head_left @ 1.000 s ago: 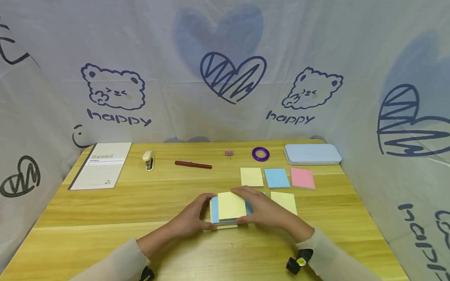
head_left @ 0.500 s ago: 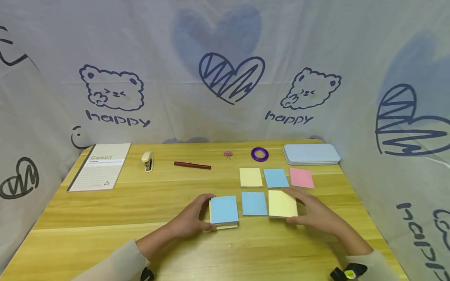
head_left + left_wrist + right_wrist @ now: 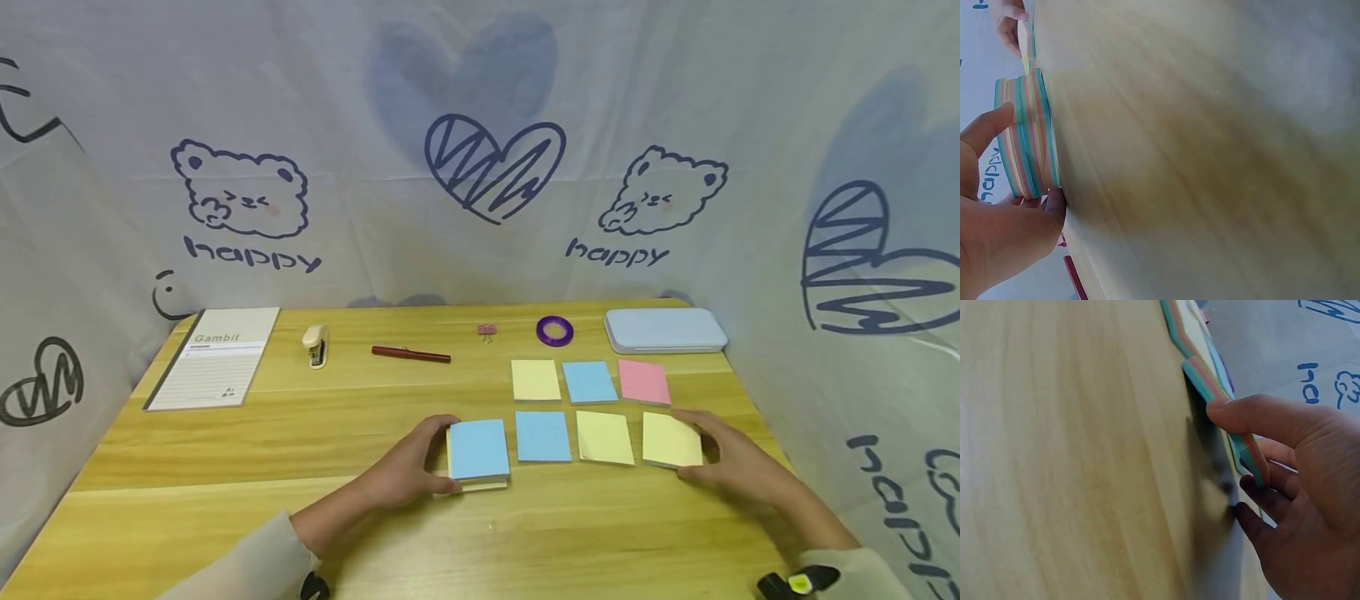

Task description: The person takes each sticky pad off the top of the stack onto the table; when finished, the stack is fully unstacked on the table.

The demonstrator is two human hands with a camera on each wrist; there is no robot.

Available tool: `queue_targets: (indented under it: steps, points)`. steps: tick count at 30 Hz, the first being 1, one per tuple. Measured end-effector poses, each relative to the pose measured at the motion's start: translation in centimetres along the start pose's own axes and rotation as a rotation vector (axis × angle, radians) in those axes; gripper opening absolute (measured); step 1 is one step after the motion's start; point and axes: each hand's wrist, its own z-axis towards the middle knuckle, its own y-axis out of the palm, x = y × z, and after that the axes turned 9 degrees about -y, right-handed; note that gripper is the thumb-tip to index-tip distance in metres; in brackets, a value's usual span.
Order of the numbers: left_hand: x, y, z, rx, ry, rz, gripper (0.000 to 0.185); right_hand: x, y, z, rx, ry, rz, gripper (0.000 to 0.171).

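Left wrist: left hand half-hides, probably, a clip.

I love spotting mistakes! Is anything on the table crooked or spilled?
A bit crooked: in the stack the left hand holds, a yellow layer sticks out under the top blue pad, so the edges don't line up. I see nothing spilled.

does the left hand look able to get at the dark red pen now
Probably yes, though the left hand must first release the sticky-note stack it holds; only tabletop shows between that hand and the dark red pen.
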Motion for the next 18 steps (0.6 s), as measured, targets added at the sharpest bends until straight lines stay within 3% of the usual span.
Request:
queue_targets:
  steps: [6,18]
  points:
    - [0.0,0.0,0.0,-0.005,-0.004,0.002,0.088,0.3,0.3,0.2,-0.018,-0.006,-0.092,0.087]
    - [0.0,-0.1,-0.1,-0.013,-0.011,0.025,0.091,-1.0,0.3,0.5,-0.018,-0.062,-0.122,0.088]
